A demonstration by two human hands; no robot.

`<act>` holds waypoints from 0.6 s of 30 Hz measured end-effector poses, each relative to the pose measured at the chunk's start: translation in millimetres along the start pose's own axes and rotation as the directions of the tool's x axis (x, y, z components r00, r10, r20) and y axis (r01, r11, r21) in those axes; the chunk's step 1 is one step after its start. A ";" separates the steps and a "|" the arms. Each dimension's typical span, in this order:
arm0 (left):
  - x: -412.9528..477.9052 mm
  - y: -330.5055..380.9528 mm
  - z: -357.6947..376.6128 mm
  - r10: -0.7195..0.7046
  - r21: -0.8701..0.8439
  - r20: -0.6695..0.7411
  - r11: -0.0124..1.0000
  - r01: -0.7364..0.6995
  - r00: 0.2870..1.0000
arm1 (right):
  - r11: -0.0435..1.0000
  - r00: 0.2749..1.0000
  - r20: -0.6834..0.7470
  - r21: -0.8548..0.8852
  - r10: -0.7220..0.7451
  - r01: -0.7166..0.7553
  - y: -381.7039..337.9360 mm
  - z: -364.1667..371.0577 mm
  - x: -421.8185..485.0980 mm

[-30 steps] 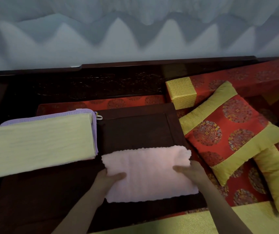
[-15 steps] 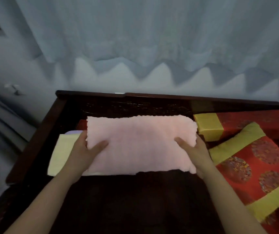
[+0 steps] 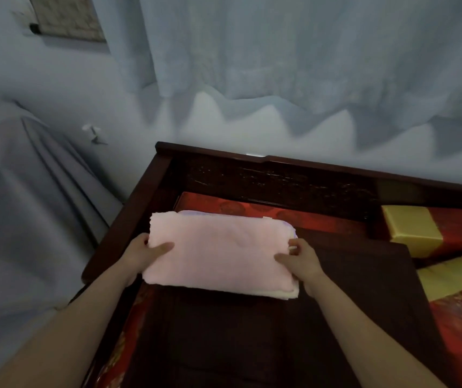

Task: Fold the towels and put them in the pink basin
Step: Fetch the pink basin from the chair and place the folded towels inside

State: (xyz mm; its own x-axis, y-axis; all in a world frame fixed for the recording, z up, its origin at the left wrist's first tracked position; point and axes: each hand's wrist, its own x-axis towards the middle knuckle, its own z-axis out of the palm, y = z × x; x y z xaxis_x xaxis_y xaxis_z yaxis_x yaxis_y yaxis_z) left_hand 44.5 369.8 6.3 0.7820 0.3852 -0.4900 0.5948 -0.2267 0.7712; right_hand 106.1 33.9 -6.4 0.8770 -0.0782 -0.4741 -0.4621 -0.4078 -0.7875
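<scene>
A folded pink towel point(image 3: 221, 253) lies on top of the folded yellow towel point(image 3: 288, 294), whose corner shows under its near right edge. A sliver of the purple towel point(image 3: 294, 230) peeks out at the far right. My left hand point(image 3: 147, 252) grips the pink towel's left edge, thumb on top. My right hand point(image 3: 300, 260) grips its right edge, thumb on top. The stack sits at the left end of a dark wooden sofa point(image 3: 252, 345). No pink basin is in view.
The sofa's dark wooden backrest point(image 3: 280, 177) and left armrest point(image 3: 129, 219) frame the stack. Red and gold cushions point(image 3: 431, 231) lie to the right. A grey cloth-covered object point(image 3: 28, 205) stands left of the sofa. Curtains hang behind.
Both hands lifted the pink towel from the sofa's middle, carried it left and set it down on the yellow and purple stack. The view turned left with it.
</scene>
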 end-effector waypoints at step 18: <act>-14.0 59.1 33.9 0.501 0.503 -0.104 0.772 -0.389 0.859 | 0.967 0.950 -0.218 -0.171 -0.223 0.188 5.9 -92.7 -46.2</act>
State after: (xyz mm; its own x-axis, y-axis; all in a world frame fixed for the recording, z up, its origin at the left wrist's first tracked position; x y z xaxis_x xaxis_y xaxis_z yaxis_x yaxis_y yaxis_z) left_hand 75.0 320.7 45.0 0.9505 0.3106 0.0072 0.2487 -0.7746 0.5815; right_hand 75.1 -49.2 47.3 0.9652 -0.1812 -0.1887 -0.2592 -0.5644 -0.7837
